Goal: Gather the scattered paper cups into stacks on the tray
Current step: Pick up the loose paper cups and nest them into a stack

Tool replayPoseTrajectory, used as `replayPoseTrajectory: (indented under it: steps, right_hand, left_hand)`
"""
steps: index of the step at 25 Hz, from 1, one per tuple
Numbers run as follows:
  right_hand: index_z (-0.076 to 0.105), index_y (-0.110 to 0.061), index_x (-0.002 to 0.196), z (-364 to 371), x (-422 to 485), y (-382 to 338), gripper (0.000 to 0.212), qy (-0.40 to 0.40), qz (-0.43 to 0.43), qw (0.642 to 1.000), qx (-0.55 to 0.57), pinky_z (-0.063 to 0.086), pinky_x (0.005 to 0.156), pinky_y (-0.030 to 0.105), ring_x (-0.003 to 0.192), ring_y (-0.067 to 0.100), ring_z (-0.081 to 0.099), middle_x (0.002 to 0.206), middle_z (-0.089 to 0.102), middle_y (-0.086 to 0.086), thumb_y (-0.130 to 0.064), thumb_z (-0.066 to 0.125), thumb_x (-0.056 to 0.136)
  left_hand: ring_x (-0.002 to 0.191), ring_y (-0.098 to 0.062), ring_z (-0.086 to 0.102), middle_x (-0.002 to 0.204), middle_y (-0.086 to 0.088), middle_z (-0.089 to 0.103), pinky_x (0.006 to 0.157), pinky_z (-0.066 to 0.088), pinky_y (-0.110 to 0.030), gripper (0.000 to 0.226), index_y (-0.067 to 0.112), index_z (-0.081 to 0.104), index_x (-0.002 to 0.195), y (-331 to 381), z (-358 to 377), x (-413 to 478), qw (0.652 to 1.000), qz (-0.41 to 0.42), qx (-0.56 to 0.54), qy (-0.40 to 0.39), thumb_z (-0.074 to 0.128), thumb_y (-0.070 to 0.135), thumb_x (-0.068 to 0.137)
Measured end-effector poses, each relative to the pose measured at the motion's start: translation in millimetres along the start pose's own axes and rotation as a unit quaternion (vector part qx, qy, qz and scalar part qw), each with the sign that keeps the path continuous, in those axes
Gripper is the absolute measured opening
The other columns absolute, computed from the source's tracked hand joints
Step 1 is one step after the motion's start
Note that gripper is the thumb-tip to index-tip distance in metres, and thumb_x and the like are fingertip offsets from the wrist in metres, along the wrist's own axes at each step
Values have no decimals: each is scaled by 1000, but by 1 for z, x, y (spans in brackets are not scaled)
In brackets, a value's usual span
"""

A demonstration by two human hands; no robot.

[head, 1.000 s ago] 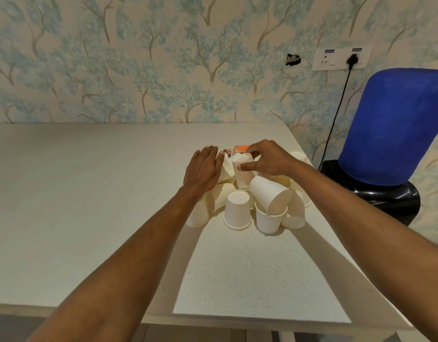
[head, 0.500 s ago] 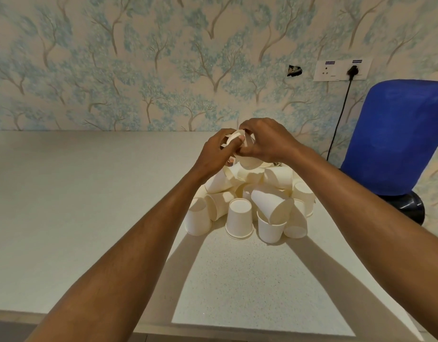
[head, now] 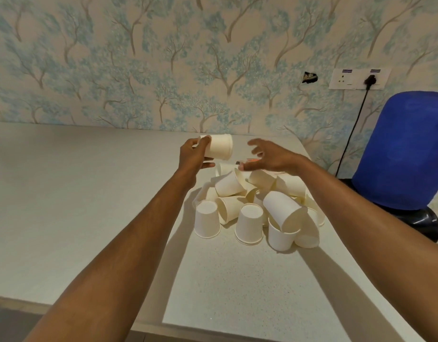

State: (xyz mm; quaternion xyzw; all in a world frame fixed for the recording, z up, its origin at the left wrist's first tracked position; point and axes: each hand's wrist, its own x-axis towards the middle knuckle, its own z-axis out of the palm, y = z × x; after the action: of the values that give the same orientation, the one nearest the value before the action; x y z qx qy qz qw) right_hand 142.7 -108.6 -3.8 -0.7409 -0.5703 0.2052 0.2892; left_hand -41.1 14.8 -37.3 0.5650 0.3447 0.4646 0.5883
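Note:
My left hand (head: 194, 156) grips a white paper cup (head: 219, 146) lying on its side in the air, above the far end of the pile, mouth toward the right. It looks like two nested cups. My right hand (head: 269, 157) hovers to the right of it with spread, loosely bent fingers and holds nothing. Below both hands lies a heap of several white paper cups (head: 257, 206), some upside down, some tipped over. A sliver of something orange (head: 253, 160) shows behind the heap; I cannot tell whether it is the tray.
The pale speckled table (head: 77, 206) spreads wide to the left and toward me. Its right edge runs close to the heap. A blue chair (head: 408, 149) stands beyond that edge, with a black cable hanging from the wall socket (head: 359, 79).
Both hands rose from the heap with a cup, met above it, and now the right hand has let go and moved right while the left keeps the cup.

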Motion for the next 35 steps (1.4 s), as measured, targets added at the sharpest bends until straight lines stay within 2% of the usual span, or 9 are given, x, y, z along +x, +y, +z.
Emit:
replayPoseTrajectory:
  steps: [2, 6, 12, 17, 19, 22, 24, 28, 35]
  right_hand:
    - [33, -24, 147, 9, 7, 5, 98, -76, 10, 997, -26, 42, 92, 30, 118, 21, 49, 141, 47, 8, -41, 86, 66]
    - [31, -27, 147, 26, 22, 3, 98, -136, 0, 988, -73, 39, 103, 34, 129, 24, 44, 145, 43, 6, -33, 87, 67]
    - [46, -21, 137, 35, 31, 13, 75, -104, -8, 990, -91, 44, 86, 29, 120, 26, 52, 125, 54, 6, -21, 85, 73]
    - [32, -27, 148, 37, 28, 17, 93, -112, -13, 991, -70, 39, 106, 39, 135, 26, 39, 148, 41, 4, -20, 85, 72]
    - [36, -27, 146, 39, 31, 16, 89, -122, -20, 990, -74, 38, 108, 42, 136, 26, 38, 149, 41, 2, -15, 84, 73]
    - [46, -25, 137, 40, 36, 16, 76, -117, -27, 989, -81, 41, 104, 38, 130, 26, 43, 139, 49, 3, -19, 84, 72]
    - [43, -28, 139, 41, 37, 16, 80, -119, -20, 989, -86, 42, 99, 34, 127, 24, 45, 137, 48, 3, -31, 85, 71]
    - [37, -30, 141, 47, 39, 15, 86, -118, -23, 984, -128, 45, 100, 38, 121, 23, 49, 136, 48, 0, -46, 82, 70]
    - [54, -19, 128, 39, 39, 14, 64, -101, -43, 988, -112, 49, 79, 26, 103, 21, 60, 111, 59, -1, -26, 84, 72]
  left_hand:
    - [84, -24, 69, 112, -12, 59, 56, 59, -26, 40, 13, 53, 125, -5, -9, 3, 1000, -12, -11, 12, 61, 35, 93]
    - [86, -25, 68, 102, -6, 59, 56, 58, -25, 26, 21, 53, 114, -15, -18, 5, 999, -25, -35, 21, 58, 36, 93]
    - [86, -24, 66, 99, -4, 59, 57, 57, -24, 9, 28, 53, 96, -21, -23, 9, 998, -45, -46, 20, 56, 35, 92]
    - [87, -25, 66, 100, -6, 59, 58, 58, -25, 14, 24, 52, 103, -29, -24, 10, 997, -59, -39, 14, 53, 34, 93]
    - [89, -27, 65, 102, -8, 59, 63, 60, -28, 21, 21, 52, 109, -32, -22, 10, 997, -70, -36, 9, 53, 34, 93]
    - [89, -25, 65, 102, -6, 58, 63, 60, -27, 26, 19, 49, 115, -38, -20, 8, 996, -80, -31, 2, 52, 34, 93]
    - [88, -24, 64, 101, -6, 58, 61, 58, -26, 24, 21, 48, 114, -45, -22, 7, 995, -93, -41, 2, 52, 33, 94]
    - [98, -30, 62, 113, -13, 57, 77, 59, -34, 30, 19, 46, 119, -55, -23, 7, 992, -114, -56, 5, 54, 33, 93]
    - [107, -37, 60, 119, -19, 56, 87, 57, -43, 38, 14, 47, 124, -60, -21, 7, 988, -127, -87, 13, 54, 32, 92]
